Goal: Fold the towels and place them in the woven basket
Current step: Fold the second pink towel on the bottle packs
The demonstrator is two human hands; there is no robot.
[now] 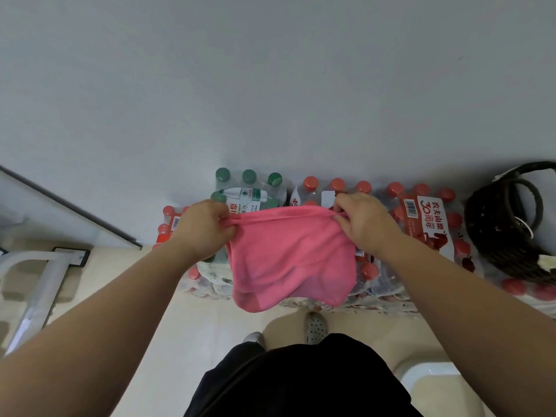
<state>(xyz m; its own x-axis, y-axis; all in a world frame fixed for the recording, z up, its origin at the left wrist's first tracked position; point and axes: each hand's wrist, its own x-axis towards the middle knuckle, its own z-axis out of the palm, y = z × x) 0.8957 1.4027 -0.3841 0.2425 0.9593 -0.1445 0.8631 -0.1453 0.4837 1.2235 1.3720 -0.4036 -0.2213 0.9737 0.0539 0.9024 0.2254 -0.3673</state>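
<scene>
A pink towel (288,257) hangs in the air in front of me, stretched along its top edge and sagging below. My left hand (203,228) pinches its top left corner and my right hand (365,224) pinches its top right corner. The dark woven basket (493,236) with looped handles sits at the far right on top of bottle packs, well to the right of my right hand. Its inside is only partly in view, and I cannot tell what it holds.
Shrink-wrapped packs of red-capped bottles (421,218) and green-capped bottles (249,188) line the grey wall (270,85) behind the towel. A white metal frame (45,275) stands on the beige floor at the left. My feet (314,326) are just below the towel. A white object (430,377) sits at lower right.
</scene>
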